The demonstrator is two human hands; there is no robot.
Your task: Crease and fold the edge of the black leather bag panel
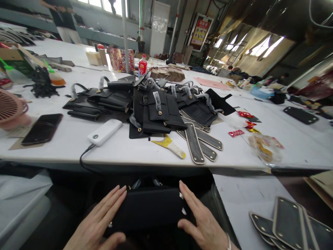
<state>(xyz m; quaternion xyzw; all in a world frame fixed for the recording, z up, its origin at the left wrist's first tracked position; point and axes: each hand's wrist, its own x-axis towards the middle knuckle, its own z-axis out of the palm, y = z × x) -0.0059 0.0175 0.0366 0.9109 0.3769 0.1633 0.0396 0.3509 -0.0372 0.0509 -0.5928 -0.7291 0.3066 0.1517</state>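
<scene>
A black handbag [151, 208] is held low in front of me, below the table's edge, its long smooth face turned up. My left hand [101, 217] clasps its left end, with straight fingers along the far side and the thumb nearer me. At the opposite end my right hand [200, 218] does the same, thumb apart from the fingers. Small white bits show at the bag's ends. Behind its far edge, wrapped handles [136, 184] stick up partly in shadow. The bag's underside is hidden.
On the white table [140, 151] lie a pile of black handbags [161, 107], dark stitched-edge panels [195, 144], a yellow-handled scraper [170, 146], a white power bank [104, 132] with a cable, and a phone [43, 128]. More panels [290, 222] lie right. A person [62, 17] stands far left.
</scene>
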